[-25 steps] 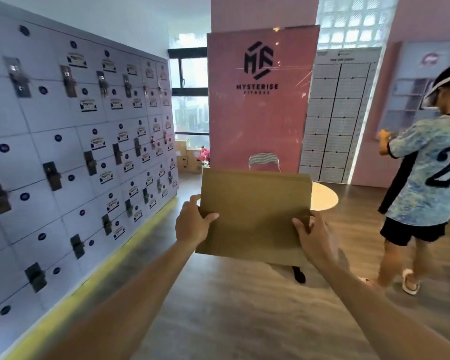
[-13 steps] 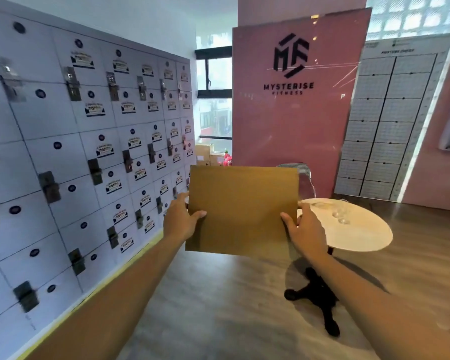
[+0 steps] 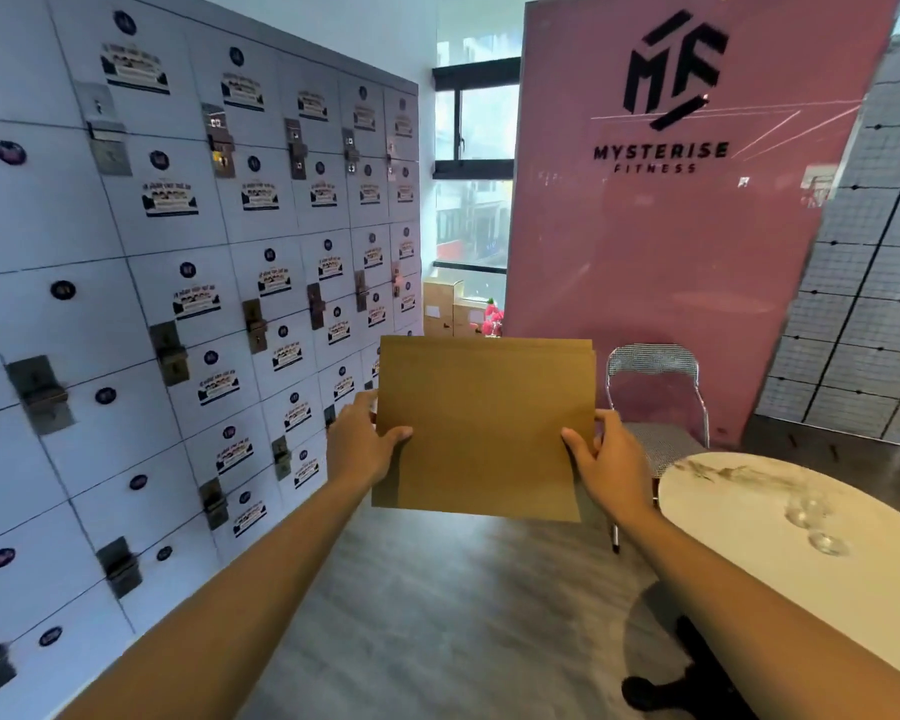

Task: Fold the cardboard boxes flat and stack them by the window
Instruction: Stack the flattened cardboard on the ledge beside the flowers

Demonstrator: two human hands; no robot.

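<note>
Head view shows your two forearms reaching up from the lower corners of the frame toward the centre. Your left hand [image 3: 360,445] has a closed grip on the left edge of the flattened cardboard box [image 3: 484,427], thumb lying over its front face. Your right hand [image 3: 608,464] grips the right edge the same way, thumb on the front. You hold the box upright at centre frame, above the wood floor [image 3: 437,605]. At lower right sits a round white table [image 3: 749,517] with a metal chair [image 3: 653,387] just behind it. Lockers [image 3: 126,304] fill the left. Farther off, above the box, more cardboard boxes [image 3: 450,309] stand beside the window [image 3: 476,163], left of a pink panel [image 3: 671,262].
</note>
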